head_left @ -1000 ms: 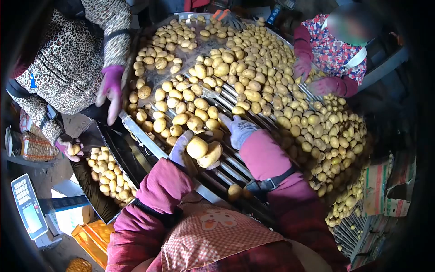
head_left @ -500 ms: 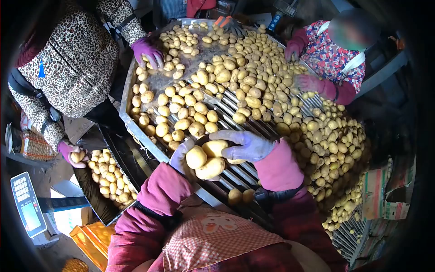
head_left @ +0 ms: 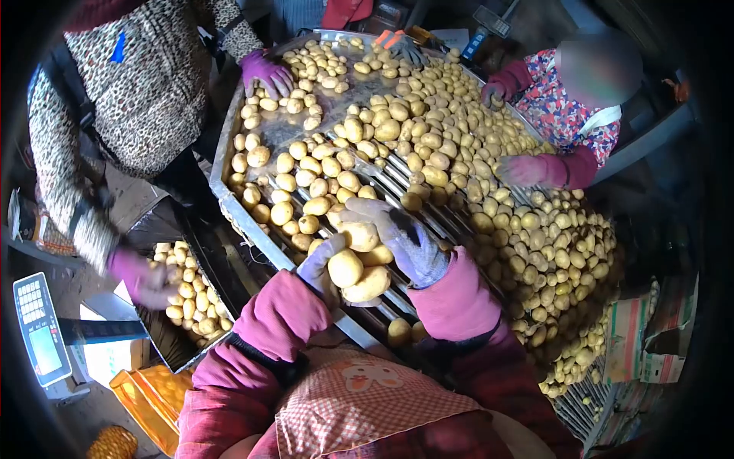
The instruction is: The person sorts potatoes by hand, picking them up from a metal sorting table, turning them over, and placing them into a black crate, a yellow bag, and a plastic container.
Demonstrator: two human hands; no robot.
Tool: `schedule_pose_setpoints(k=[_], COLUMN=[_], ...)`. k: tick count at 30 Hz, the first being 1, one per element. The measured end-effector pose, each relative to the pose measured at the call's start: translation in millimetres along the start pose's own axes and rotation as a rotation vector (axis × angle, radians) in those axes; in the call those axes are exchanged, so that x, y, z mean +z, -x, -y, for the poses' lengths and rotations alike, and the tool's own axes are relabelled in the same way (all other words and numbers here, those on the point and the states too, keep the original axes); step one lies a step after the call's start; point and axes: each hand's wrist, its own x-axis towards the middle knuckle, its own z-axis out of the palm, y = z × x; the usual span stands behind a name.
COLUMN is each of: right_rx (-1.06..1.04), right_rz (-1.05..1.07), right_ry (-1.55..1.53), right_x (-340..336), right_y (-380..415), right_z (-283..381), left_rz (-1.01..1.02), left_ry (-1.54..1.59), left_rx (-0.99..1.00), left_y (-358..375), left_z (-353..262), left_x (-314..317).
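My left hand (head_left: 324, 268), in a purple-grey glove, cups several pale yellow potatoes (head_left: 345, 268) above the slatted grading table. My right hand (head_left: 409, 241), gloved alike, curls its fingers over the upper potato (head_left: 359, 236) of the same bunch. Part of that potato is hidden under the fingers. Just beyond my hands, more potatoes (head_left: 316, 206) lie on metal bars (head_left: 390, 191). Below my right wrist a loose potato (head_left: 398, 332) rests on the bars.
A large potato heap (head_left: 535, 252) covers the table's right side. Two co-workers stand across from me; one gloved hand (head_left: 145, 279) is over a box of potatoes (head_left: 195, 302) at left. A scale display (head_left: 42, 329), an orange mesh bag (head_left: 153, 402) and cardboard boxes (head_left: 634, 336) surround the table.
My right hand has moved left and closed over the upper potato. The co-worker's lower hand at left has moved right over the box, and the potato it held no longer shows.
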Motion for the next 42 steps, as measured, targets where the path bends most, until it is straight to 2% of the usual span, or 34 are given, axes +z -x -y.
schedule_pose_setpoints(k=[2, 3, 4, 5, 6, 7, 8, 9, 10, 11, 12, 14, 15, 16, 18, 20, 21, 22, 24, 25, 26, 28, 29, 32, 34, 36, 38, 39, 40, 41, 42], right_rx=[-0.017, -0.119, -0.223, -0.248, -0.11, -0.075, -0.079, -0.157, 0.062, 0.163, 0.113, 0.235, 0.325, 0.239, 0.295, 0.317, 0.343, 0.334, 0.237, 0.247, 0.247, 0.158, 0.19, 0.186, 0.16, -0.151, 0.052, 0.075, 0.063, 0.046, 0.101], right_rz=[0.065, 0.031, -0.002, -0.004, -0.174, -0.201, -0.435, -0.414, -0.498, -0.571, -0.516, -0.697, -0.712, -0.69, -0.56, -0.579, -0.613, -0.608, -0.585, -0.614, -0.609, -0.62, -0.63, -0.651, -0.665, -0.652, -0.665, -0.646, -0.669, -0.717, -0.772], right_ry=[0.063, 0.111, 0.154, 0.056, 0.148, 0.289, 0.953, 0.063, 0.345, 0.424, 0.63, 0.869, 0.896, 1.156, 1.251, 1.231, 1.213, 1.217, 1.226, 1.208, 1.219, 1.23, 1.218, 1.208, 1.211, 1.345, 1.274, 1.454, 1.48, 1.362, 1.272], right_x=[-0.3, -4.2, -7.8, -19.2, -29.0, -30.2, -50.2, -46.7, -65.1, -64.0, -71.4, -80.6, -83.4, -95.1, -96.1, -96.5, -95.4, -93.4, -84.9, -90.3, -96.4, -103.4, -101.9, -94.8, -96.8, -113.8, -137.1, -124.4, -121.8, -108.7, -89.2], right_y=[-2.4, -5.3, -7.9, 2.0, 22.7, 30.3, 58.8, 56.4, 63.1, 73.0, 87.5, 119.5, 131.9, 155.0, 168.9, 162.9, 156.7, 147.7, 133.2, 132.7, 133.5, 135.1, 134.4, 128.3, 125.5, 133.1, 148.6, 145.5, 146.5, 140.4, 126.5], right_z=[2.1, -11.3, -25.3, -36.5, -73.5, -45.0, -82.3, -68.6, -68.0, -61.5, -56.9, -74.3, -75.1, -98.1, -114.5, -122.6, -123.5, -125.3, -131.2, -145.0, -154.7, -166.5, -164.9, -161.1, -168.5, -192.1, -227.9, -209.5, -212.3, -195.5, -165.5], left_rz=[-0.357, -0.199, -0.201, -0.189, -0.177, -0.094, -0.513, -0.371, -0.241, -0.049, -0.31, -0.14, -0.342, -0.537, -0.567, -0.862, -1.366, -1.388, -1.519, -1.545, -1.602, -1.631, -1.616, -1.566, -1.443, -1.293, -1.143, -1.127, -1.112, -1.088, -0.936], left_ry=[0.109, 0.156, 0.153, 0.203, 0.252, 0.248, 0.166, 0.208, 0.242, 0.23, 0.173, 0.047, -0.005, -0.053, -0.26, -0.152, 0.025, -0.141, -0.485, -0.801, -0.399, -0.224, -0.248, -0.416, -0.66, -0.674, -0.817, -0.973, -1.132, -1.231, -1.436], left_rx=[0.078, 0.082, 0.091, 0.083, 0.076, 0.088, 0.08, 0.111, 0.149, 0.246, 0.35, 0.559, 0.652, 0.739, 0.764, 0.68, 0.727, 0.491, 0.523, 0.524, 0.391, 0.507, 0.513, 0.576, 0.694, 0.625, 0.605, 0.579, 0.563, 0.515, 0.693], left_y=[-0.7, 3.6, 7.5, 11.6, 16.2, 22.1, 22.1, 33.0, 50.7, 69.9, 102.2, 156.4, 185.5, 214.0, 281.1, 341.6, 332.6, 360.6, 354.6, 369.9, 376.0, 342.6, 352.4, 343.1, 322.2, 286.3, 246.4, 230.2, 216.3, 193.5, 171.7], left_z=[-0.2, 2.9, 2.8, 0.9, -2.0, -6.3, -14.8, -19.0, -25.2, -31.2, -36.3, -46.4, -51.6, -57.1, -63.1, -62.0, -63.9, -62.0, -44.7, -37.3, -44.6, -58.5, -60.2, -63.4, -54.5, -44.1, -35.9, -30.0, -26.9, -27.9, -23.8], left_x=[15.4, -0.8, 1.2, 5.3, 10.4, 17.4, 44.6, 36.2, 24.9, 20.2, 30.3, -2.1, -5.3, -8.1, -29.7, -70.8, -67.7, -99.7, -135.4, -173.4, -176.7, -117.6, -118.9, -83.0, -70.7, -41.5, -24.9, -28.0, -30.0, -6.1, 3.3])
